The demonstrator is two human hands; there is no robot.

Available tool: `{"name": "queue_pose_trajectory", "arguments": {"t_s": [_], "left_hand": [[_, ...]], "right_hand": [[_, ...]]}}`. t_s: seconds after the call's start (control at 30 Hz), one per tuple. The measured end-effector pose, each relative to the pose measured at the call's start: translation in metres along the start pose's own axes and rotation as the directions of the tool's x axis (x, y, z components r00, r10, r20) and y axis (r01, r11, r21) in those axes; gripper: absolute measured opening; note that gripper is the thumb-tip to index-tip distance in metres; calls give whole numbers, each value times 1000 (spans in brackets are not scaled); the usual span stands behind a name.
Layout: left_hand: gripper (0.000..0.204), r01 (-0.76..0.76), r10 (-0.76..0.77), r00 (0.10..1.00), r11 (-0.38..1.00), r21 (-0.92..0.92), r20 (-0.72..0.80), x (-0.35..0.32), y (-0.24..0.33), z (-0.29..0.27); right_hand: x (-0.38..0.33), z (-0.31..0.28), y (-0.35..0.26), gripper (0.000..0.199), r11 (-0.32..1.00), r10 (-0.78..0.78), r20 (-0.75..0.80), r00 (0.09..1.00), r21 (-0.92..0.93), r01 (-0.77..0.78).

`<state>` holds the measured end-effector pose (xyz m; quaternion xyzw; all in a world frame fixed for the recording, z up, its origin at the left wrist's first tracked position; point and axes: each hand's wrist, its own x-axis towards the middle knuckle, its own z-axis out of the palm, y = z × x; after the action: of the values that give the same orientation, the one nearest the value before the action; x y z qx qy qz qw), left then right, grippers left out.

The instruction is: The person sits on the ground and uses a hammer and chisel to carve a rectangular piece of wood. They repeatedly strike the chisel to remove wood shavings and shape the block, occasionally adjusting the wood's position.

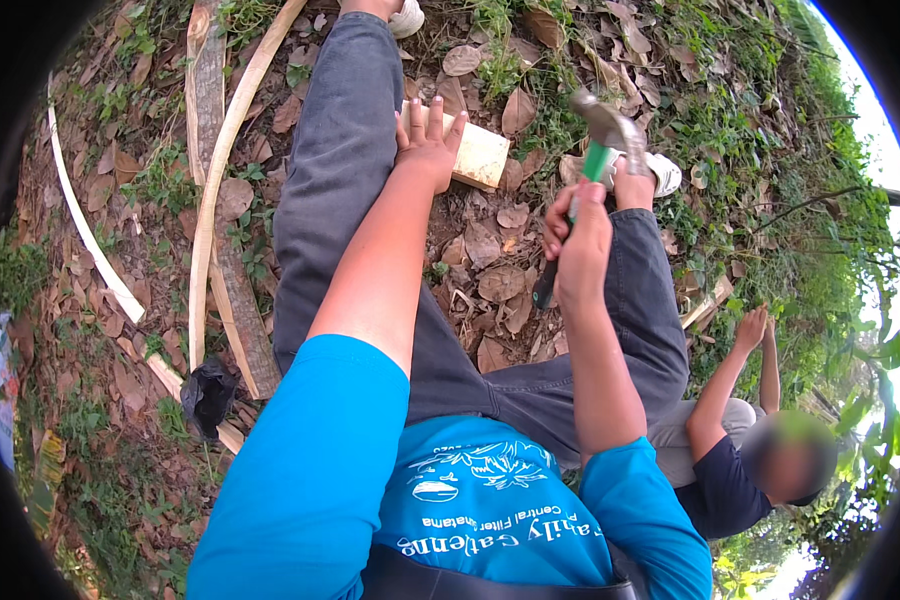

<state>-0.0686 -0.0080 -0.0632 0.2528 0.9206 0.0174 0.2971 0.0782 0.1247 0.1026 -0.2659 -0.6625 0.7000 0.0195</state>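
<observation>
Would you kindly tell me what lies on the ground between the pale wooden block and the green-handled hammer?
In the head view, only dry brown leaves lie between the pale wooden block under the left hand and the green-handled hammer in the right hand.

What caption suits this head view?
Seated outdoors, left hand steadies a wooden block while right hand raises a green-handled hammer.

hammer [602, 140]: green handle, steel head, raised | wood block [475, 152]: pale, flat on leaves

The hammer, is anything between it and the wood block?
Nothing visible. The hammer, raised in the right hand, has only open air toward the wood block. The left hand rests on the block's near end.
</observation>
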Motion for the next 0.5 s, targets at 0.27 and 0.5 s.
{"name": "queue_pose_trajectory", "arguments": {"t_s": [0.27,0.5], "left_hand": [[110,-39,39,999,999,10,28,2,17,-10],[112,-3,3,998,1000,1,66,-1,2,-9]], "right_hand": [[38,-17,119,51,688,71,61,996,-726,-5],[-4,4,-21,44,978,-158,-10,987,140,158]]}}
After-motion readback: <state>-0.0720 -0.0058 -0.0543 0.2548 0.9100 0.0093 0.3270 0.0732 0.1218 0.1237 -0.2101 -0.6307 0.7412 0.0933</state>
